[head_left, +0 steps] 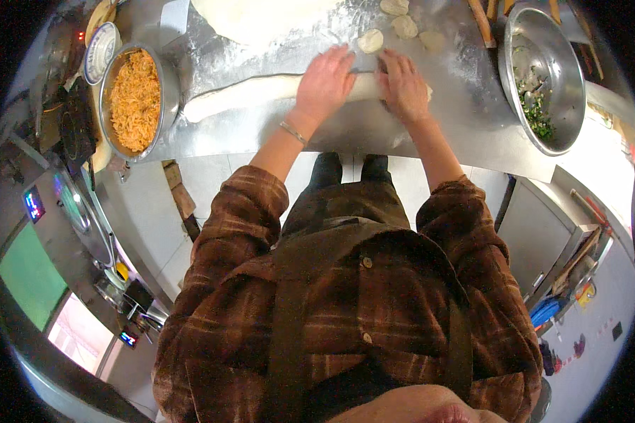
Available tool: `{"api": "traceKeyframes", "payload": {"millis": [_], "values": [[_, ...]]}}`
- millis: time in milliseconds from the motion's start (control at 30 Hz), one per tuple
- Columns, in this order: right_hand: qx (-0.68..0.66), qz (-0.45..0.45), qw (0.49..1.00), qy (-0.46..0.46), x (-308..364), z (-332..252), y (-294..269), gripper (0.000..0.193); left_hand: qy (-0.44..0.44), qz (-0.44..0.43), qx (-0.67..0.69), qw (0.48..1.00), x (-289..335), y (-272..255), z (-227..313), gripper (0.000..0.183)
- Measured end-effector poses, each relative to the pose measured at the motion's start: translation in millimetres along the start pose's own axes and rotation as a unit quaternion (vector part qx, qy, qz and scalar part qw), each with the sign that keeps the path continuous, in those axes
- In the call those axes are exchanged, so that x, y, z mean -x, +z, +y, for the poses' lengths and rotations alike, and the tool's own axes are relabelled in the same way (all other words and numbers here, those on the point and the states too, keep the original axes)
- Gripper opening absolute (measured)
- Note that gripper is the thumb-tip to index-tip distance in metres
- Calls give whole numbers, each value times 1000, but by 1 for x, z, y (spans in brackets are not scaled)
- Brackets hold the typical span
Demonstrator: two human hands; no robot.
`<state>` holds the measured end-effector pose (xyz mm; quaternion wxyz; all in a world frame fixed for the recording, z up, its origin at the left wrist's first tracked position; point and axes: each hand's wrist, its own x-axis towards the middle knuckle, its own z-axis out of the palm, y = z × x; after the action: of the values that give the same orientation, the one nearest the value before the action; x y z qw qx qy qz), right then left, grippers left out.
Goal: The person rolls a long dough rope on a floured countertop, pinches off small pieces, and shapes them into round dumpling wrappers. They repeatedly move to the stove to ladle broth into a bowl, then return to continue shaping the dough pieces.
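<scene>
A long rope of pale dough (250,94) lies across the metal worktop (466,106) in front of me. My left hand (324,82) rests over it right of the middle, fingers stretched out and pointing away from me. Near the rope's right end, my right hand (403,86) lies across the dough with its fingers extended; its underside is hidden. Between the hands a stretch of dough shows. Just beyond my fingertips sits a small round dough piece (370,41), with several more pieces (404,27) farther off. A large pale dough sheet (254,17) spreads at the far edge.
Left stands a steel bowl of orange shredded filling (135,99), with a patterned bowl (101,53) behind it. A steel bowl (568,84) with chopped greens stands right, near a wooden rolling pin (481,22). Flour dusts the worktop. Below right is a metal cabinet (540,225).
</scene>
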<state>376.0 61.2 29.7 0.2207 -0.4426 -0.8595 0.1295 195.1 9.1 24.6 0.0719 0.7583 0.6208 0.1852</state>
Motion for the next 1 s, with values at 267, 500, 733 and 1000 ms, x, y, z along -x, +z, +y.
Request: {"api": "traceKeyframes", "payload": {"millis": [267,500,733,1000], "values": [[64,-71,995,24,97,-22,-11,56,37,-24,8,999,80,-9,23,51],[124,-57,989,62,61,-16,-4,58,42,-7,-31,999,56,-11,15,57],[74,6,997,-5,-13,51,11,38,-46,62,-117,990,-49,8,-28,52],[1,-117,989,-86,44,41,-9,35,-32,-10,1,999,16,0,15,47]]}}
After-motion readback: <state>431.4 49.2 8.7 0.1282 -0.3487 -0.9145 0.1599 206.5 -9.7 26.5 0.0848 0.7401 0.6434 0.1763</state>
